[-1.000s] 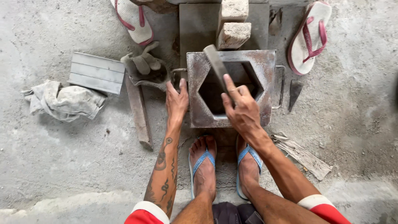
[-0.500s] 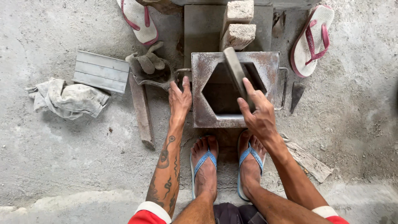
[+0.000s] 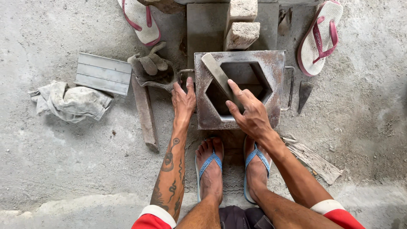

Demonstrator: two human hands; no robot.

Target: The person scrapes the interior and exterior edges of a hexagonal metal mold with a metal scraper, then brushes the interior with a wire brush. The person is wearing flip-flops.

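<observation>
A square rusty metal mould (image 3: 277, 68) with a hexagonal opening stands on the concrete floor in front of my feet. My right hand (image 3: 250, 112) grips a flat grey metal bar (image 3: 215, 72) that slants across the opening, its upper end over the mould's top left. My left hand (image 3: 183, 101) rests flat against the mould's left side, by its wire handle, holding nothing.
Two concrete blocks (image 3: 241, 34) lie just behind the mould. A dirty glove (image 3: 149, 68), a wooden strip (image 3: 144, 112), a ribbed grey board (image 3: 103, 73) and a rag (image 3: 70, 101) lie to the left. Red-strapped sandals (image 3: 320, 36) and a small trowel (image 3: 304, 94) sit at right.
My right hand has slid the bar from the mould's right side back toward its left over the hexagonal opening. My left hand stays at the mould's left edge.
</observation>
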